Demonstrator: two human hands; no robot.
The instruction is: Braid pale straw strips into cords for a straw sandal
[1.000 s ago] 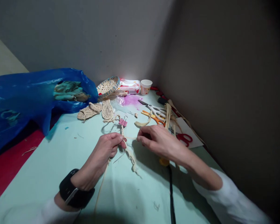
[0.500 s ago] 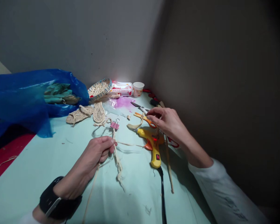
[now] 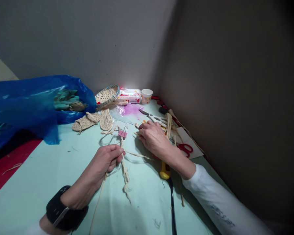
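My left hand (image 3: 110,158) is closed, thumb and fingers pinching a thin braid of pale plant fibre (image 3: 124,173) just below a pink binder clip (image 3: 122,133). One loose strand (image 3: 139,154) runs from the pinch to the right; another hangs toward the near edge. My right hand (image 3: 153,137) is low over the table with its fingers curled together. A pale strip end (image 3: 136,133) shows by its fingertips, but what they hold is hidden. Beneath that hand and wrist lies a yellow glue gun (image 3: 165,171), mostly covered, its black cord running toward me.
Behind my right hand lie white-handled scissors (image 3: 150,117), red-handled scissors (image 3: 186,149) and fibre strips (image 3: 170,124). A paper cup (image 3: 147,96), a tissue pack (image 3: 131,96), a woven basket (image 3: 107,96) and braided pieces (image 3: 87,121) stand farther back. A blue bag (image 3: 26,98) fills the left.
My right hand has moved left and down, from above the orange scissors to over the glue gun and the curved strip, hiding most of them. My left hand keeps its pinch on the braid.
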